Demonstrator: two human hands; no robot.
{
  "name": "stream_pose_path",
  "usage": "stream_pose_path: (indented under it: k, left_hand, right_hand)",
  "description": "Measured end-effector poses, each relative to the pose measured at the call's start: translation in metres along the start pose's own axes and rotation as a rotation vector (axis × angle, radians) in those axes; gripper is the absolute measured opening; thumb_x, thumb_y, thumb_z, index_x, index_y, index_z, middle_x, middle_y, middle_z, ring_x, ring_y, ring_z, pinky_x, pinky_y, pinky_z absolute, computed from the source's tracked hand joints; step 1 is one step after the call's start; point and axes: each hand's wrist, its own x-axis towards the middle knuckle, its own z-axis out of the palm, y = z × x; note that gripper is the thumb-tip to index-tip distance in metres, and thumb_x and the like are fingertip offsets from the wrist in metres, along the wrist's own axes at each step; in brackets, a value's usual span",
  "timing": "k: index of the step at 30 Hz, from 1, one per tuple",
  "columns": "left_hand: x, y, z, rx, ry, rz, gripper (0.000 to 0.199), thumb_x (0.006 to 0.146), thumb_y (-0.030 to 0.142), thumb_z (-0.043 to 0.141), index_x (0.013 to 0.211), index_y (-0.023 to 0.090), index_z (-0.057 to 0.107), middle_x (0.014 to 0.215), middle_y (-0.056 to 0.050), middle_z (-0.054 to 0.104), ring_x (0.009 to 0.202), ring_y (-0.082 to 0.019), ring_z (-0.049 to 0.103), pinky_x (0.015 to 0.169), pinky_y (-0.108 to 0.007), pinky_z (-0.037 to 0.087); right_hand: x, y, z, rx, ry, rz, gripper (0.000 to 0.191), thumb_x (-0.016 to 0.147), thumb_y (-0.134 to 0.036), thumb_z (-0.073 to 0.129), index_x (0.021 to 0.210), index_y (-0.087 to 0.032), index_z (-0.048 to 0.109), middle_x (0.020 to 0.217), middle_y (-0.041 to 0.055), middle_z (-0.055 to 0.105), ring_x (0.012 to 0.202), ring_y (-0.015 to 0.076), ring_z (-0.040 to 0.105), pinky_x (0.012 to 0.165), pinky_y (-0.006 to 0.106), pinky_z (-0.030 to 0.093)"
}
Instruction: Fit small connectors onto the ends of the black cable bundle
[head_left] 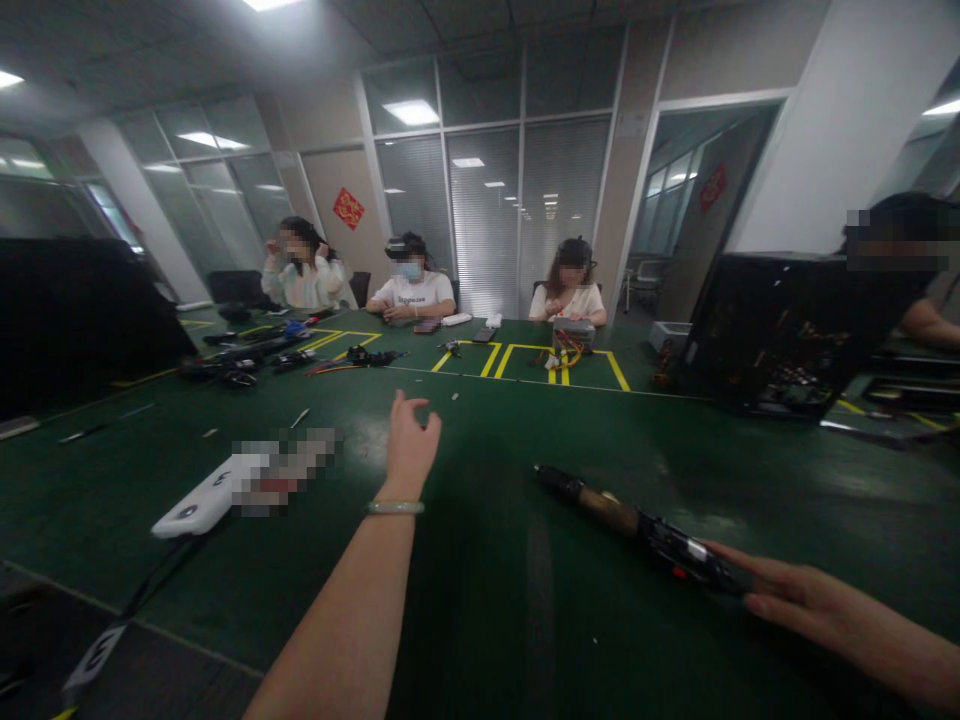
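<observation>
My right hand (814, 605) grips the rear end of a dark pen-style electric screwdriver (660, 540). Its tip points away to the left, above the green table. My left hand (414, 440) reaches out over the middle of the table, with a pale green bangle on the wrist. Its fingers are bent and a gap shows between thumb and fingers; I see nothing held there. Just beyond it lies a tiny pale piece (454, 397).
A white power bank marked 3 (199, 500) with a cable lies left. Bundled cables (255, 350) sit behind it. A black computer case (787, 330) stands right, a dark panel (82, 310) left. Across the table, a person handles a power supply (574, 333); others sit nearby.
</observation>
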Motion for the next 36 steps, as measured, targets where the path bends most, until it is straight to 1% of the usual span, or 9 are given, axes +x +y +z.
stream_pose_path:
  k: [5, 9, 13, 19, 22, 25, 29, 32, 36]
  left_hand:
    - [-0.046, 0.082, 0.022, -0.125, -0.292, 0.382, 0.022, 0.088, 0.029, 0.059, 0.110, 0.028, 0.058, 0.121, 0.001, 0.060, 0.099, -0.016, 0.062, 0.091, -0.030, 0.048]
    - [-0.084, 0.116, 0.031, -0.127, -0.587, 0.727, 0.031, 0.092, 0.041, 0.054, 0.118, 0.024, 0.056, 0.117, -0.002, 0.063, 0.109, -0.020, 0.058, 0.097, -0.036, 0.043]
    - [-0.090, 0.114, 0.037, -0.039, -0.654, 0.760, 0.041, 0.090, 0.047, 0.055, 0.123, 0.021, 0.052, 0.121, -0.007, 0.060, 0.112, -0.024, 0.056, 0.098, -0.038, 0.041]
    - [-0.071, 0.091, 0.041, 0.008, -0.692, 0.746, 0.054, 0.083, 0.044, 0.066, 0.128, 0.023, 0.047, 0.126, -0.006, 0.056, 0.116, -0.024, 0.053, 0.099, -0.040, 0.039]
    - [-0.069, 0.088, 0.043, -0.001, -0.703, 0.729, 0.051, 0.081, 0.042, 0.068, 0.125, 0.023, 0.050, 0.122, -0.006, 0.058, 0.112, -0.025, 0.054, 0.096, -0.040, 0.040]
    - [-0.072, 0.092, 0.045, -0.027, -0.708, 0.763, 0.049, 0.079, 0.039, 0.070, 0.122, 0.024, 0.052, 0.119, -0.005, 0.059, 0.110, -0.024, 0.054, 0.094, -0.038, 0.041]
    - [-0.077, 0.100, 0.049, -0.013, -0.709, 0.787, 0.038, 0.082, 0.033, 0.068, 0.116, 0.024, 0.054, 0.112, -0.004, 0.059, 0.105, -0.023, 0.056, 0.091, -0.036, 0.042]
    - [-0.078, 0.103, 0.049, -0.005, -0.719, 0.785, 0.036, 0.081, 0.036, 0.068, 0.112, 0.023, 0.056, 0.107, -0.003, 0.060, 0.100, -0.022, 0.057, 0.089, -0.036, 0.042]
    - [-0.079, 0.102, 0.048, -0.022, -0.701, 0.758, 0.034, 0.085, 0.041, 0.063, 0.111, 0.021, 0.056, 0.105, -0.004, 0.060, 0.099, -0.023, 0.056, 0.088, -0.036, 0.042]
  right_hand:
    - [0.038, -0.064, 0.006, 0.099, -0.266, -0.199, 0.060, 0.089, -0.049, 0.051, 0.145, -0.035, 0.033, 0.131, 0.0001, 0.059, 0.114, 0.0287, 0.057, 0.100, 0.039, 0.042]
    - [0.070, -0.093, 0.028, -0.026, -0.219, -0.267, 0.060, 0.091, -0.042, 0.050, 0.146, -0.033, 0.031, 0.106, 0.0001, 0.069, 0.091, 0.0239, 0.065, 0.085, 0.036, 0.048]
    - [0.091, -0.112, 0.050, -0.033, -0.123, -0.381, 0.052, 0.093, -0.035, 0.048, 0.144, -0.033, 0.036, 0.140, 0.0002, 0.051, 0.121, 0.0246, 0.051, 0.103, 0.035, 0.036]
    - [0.092, -0.132, 0.051, -0.204, 0.085, -0.286, 0.056, 0.093, -0.037, 0.048, 0.146, -0.026, 0.033, 0.128, 0.0076, 0.055, 0.113, 0.0250, 0.054, 0.098, 0.037, 0.038]
    - [0.076, -0.137, 0.035, -0.262, 0.168, -0.305, 0.041, 0.092, -0.041, 0.049, 0.129, -0.025, 0.054, 0.122, 0.0067, 0.056, 0.109, 0.0251, 0.053, 0.094, 0.037, 0.039]
    - [0.054, -0.137, 0.018, -0.303, 0.009, -0.233, 0.025, 0.090, -0.043, 0.052, 0.100, -0.026, 0.067, 0.097, 0.0037, 0.063, 0.085, 0.0223, 0.059, 0.075, 0.034, 0.043]
    - [0.026, -0.128, 0.014, -0.332, -0.186, -0.177, 0.024, 0.074, -0.042, 0.070, 0.094, -0.029, 0.068, 0.093, 0.0014, 0.063, 0.082, 0.0231, 0.059, 0.068, 0.031, 0.042]
    - [0.015, -0.122, 0.025, -0.340, -0.195, -0.118, 0.034, 0.067, -0.038, 0.076, 0.099, -0.031, 0.066, 0.093, 0.0006, 0.064, 0.082, 0.0244, 0.060, 0.064, 0.030, 0.041]
    - [0.019, -0.123, 0.041, -0.411, -0.113, -0.100, 0.016, 0.074, -0.035, 0.069, 0.087, -0.026, 0.066, 0.091, 0.0028, 0.065, 0.079, 0.0249, 0.062, 0.064, 0.032, 0.043]
